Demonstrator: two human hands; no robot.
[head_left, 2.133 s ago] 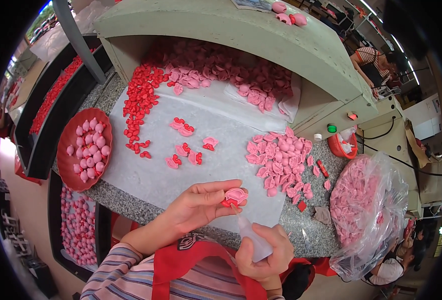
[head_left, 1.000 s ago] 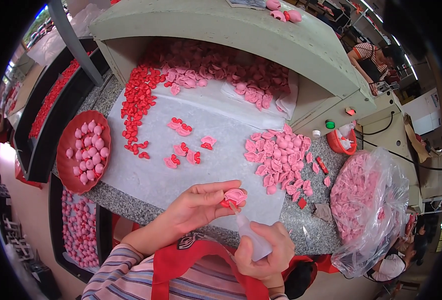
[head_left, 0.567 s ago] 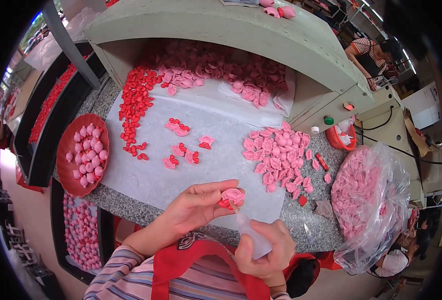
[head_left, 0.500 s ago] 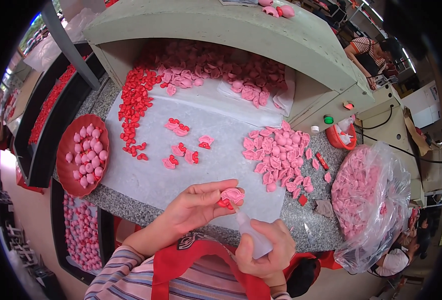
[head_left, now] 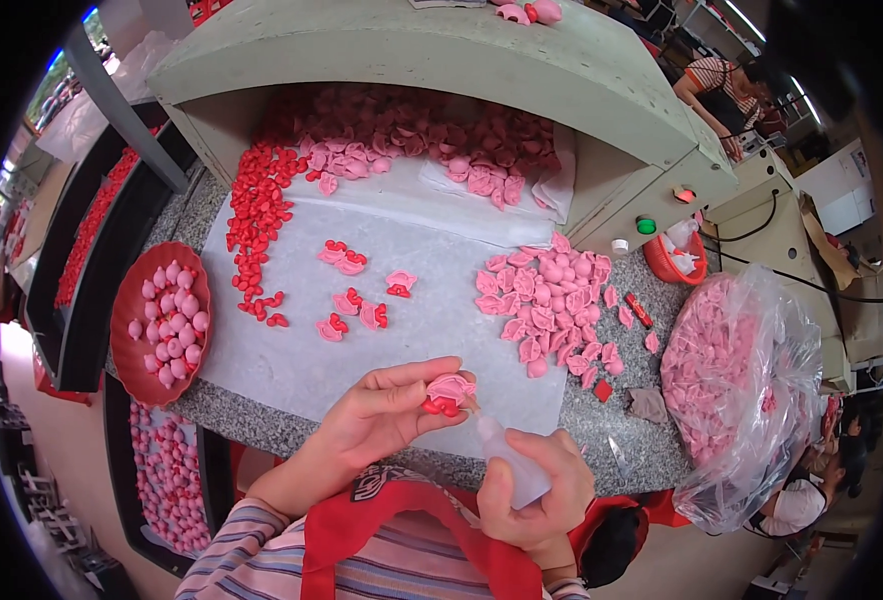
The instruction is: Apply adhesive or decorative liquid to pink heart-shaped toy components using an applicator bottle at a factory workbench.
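From here I see the left hand (head_left: 377,415) pinching a pink-and-red piece (head_left: 451,390) at its fingertips, toward the counter (head_left: 242,422)'s near edge; rightward, the right hand (head_left: 554,503) grips a squeeze bottle (head_left: 526,477), tip just beside the piece

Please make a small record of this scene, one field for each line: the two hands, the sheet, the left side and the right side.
Left hand: fingers hold a pink piece, a red piece at its lower edge
Right hand: grips a bottle, nozzle near the pink piece; contact unclear
Sheet: pink-and-red groups in the middle, red pile along its left
Left side: red bowl holding round pink pieces
Right side: pink pile; clear bag of pink pieces
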